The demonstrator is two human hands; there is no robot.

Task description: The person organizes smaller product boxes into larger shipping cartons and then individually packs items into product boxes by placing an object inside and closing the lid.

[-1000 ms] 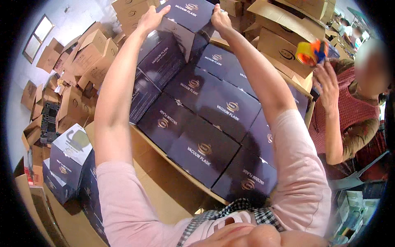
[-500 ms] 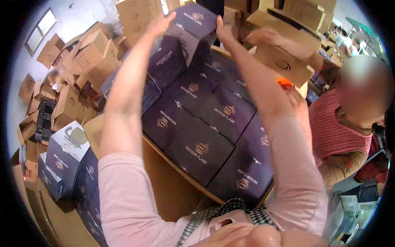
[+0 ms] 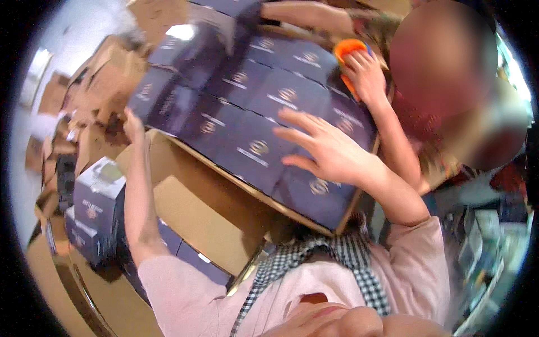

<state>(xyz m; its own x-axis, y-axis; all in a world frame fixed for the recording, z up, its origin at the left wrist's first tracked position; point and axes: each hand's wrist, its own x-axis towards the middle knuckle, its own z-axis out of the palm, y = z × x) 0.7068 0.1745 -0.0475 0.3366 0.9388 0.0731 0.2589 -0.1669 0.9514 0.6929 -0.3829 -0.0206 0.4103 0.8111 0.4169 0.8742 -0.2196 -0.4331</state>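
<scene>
Dark purple-black flask boxes [image 3: 255,140] stand packed side by side in a block, with a brown cardboard edge [image 3: 252,191] along their near side. My right hand [image 3: 325,143] is over the middle of their tops, palm down, fingers spread and holding nothing. At the block's left end my left hand [image 3: 133,126] is by the lower corner of a raised dark box [image 3: 147,95]. Its fingers look stretched along that box's side, slightly blurred; whether they press on it is unclear. At the far end, another dark box [image 3: 224,7] is partly cut off by the frame.
Across from me, a co-worker's hand [image 3: 365,78] rests on an orange ring-shaped thing [image 3: 349,48]; their other arm [image 3: 306,11] reaches over the far boxes. An open carton [image 3: 196,208] below left holds dark boxes. More flask boxes [image 3: 98,208] and heaped brown cartons [image 3: 104,84] stand left.
Both hands have left the box they held up at the far end. My left hand came down to the left corner, my right hand back over the boxes. The co-worker's arm now reaches across.
</scene>
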